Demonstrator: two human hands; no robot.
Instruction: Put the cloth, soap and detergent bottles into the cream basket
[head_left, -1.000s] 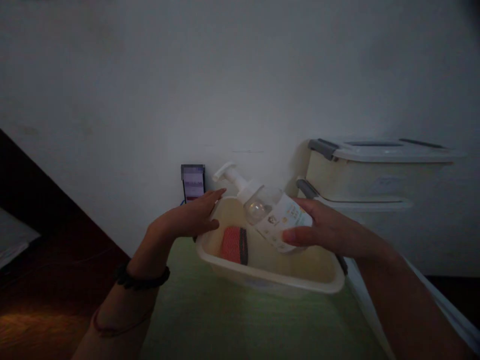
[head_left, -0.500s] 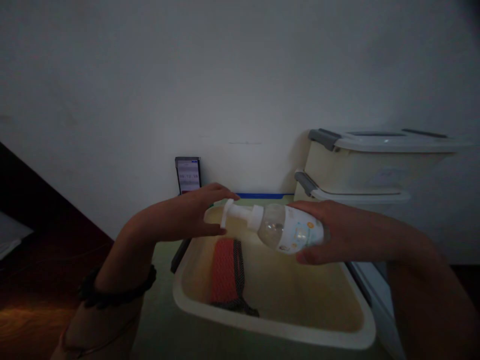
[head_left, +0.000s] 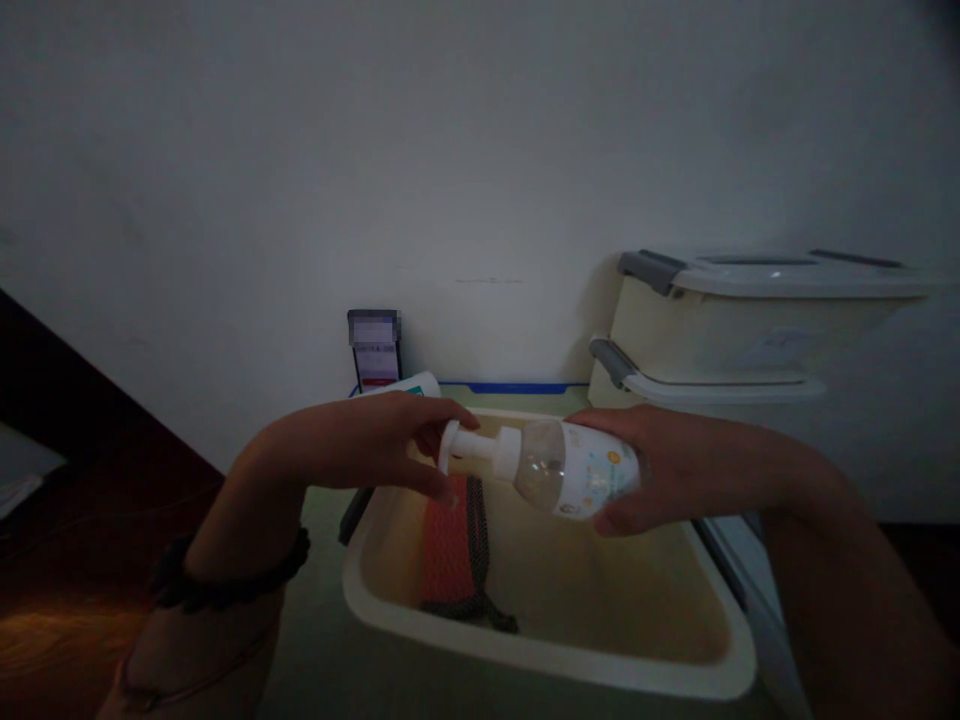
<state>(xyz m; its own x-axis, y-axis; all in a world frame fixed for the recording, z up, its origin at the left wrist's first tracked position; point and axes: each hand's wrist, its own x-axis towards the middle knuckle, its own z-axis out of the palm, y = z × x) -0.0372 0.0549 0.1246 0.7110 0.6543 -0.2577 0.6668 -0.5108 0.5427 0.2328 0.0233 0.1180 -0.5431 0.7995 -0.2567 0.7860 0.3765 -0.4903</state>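
My right hand (head_left: pixel 660 465) grips a clear pump bottle (head_left: pixel 570 468) with a white printed label, held on its side over a cream plastic basin (head_left: pixel 540 655). The bottle's white pump head (head_left: pixel 457 447) points left into my left hand (head_left: pixel 390 440), whose fingers curl around it, thumb below. Inside the basin lies a red and black mesh sponge (head_left: pixel 454 550). A black bead bracelet (head_left: pixel 225 580) circles my left wrist.
A phone (head_left: pixel 374 348) leans upright against the white wall behind the basin. A white tube (head_left: pixel 405 385) lies just behind my left hand. Two stacked cream bins with grey-handled lids (head_left: pixel 750 320) stand at the right. Dark wooden floor lies to the left.
The bottle swung from tilted upward to lying sideways over the basin. My left hand left the basin rim and closed on the pump head. The view moved closer to the basin.
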